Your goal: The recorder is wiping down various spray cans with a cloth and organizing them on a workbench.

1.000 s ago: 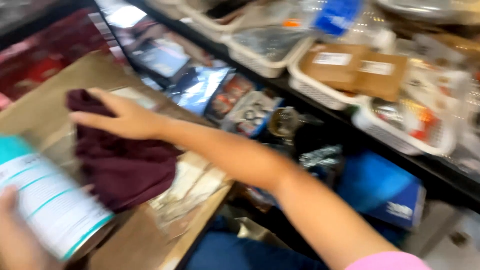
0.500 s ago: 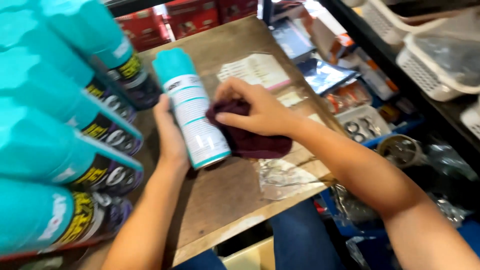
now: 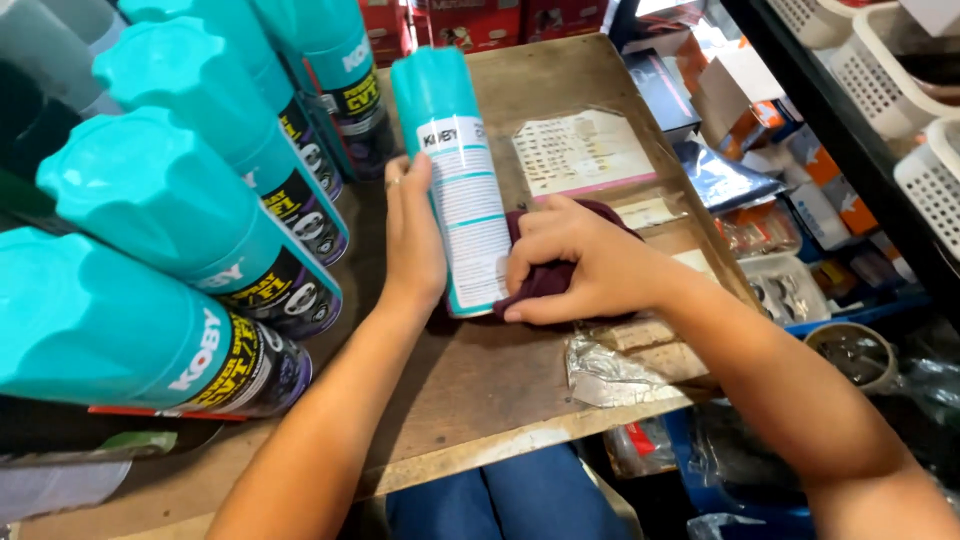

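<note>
A teal-capped white spray can [image 3: 462, 175] lies on its side on a wooden board [image 3: 500, 380]. My left hand [image 3: 412, 235] rests flat against the can's left side, steadying it. My right hand [image 3: 570, 265] presses a dark maroon cloth [image 3: 545, 280] against the can's lower right side. The cloth is mostly covered by my fingers.
Several teal-capped spray cans [image 3: 170, 200] lie stacked at the left. A clear bag with a printed card [image 3: 580, 150] lies beyond the cloth, crumpled plastic [image 3: 610, 370] near the board's front edge. White baskets [image 3: 900, 90] and packaged goods [image 3: 760, 190] fill shelves at the right.
The view has swung left and settled over the board. My left hand slid up along the can, and my right hand with the cloth moved down against the can's lower end.
</note>
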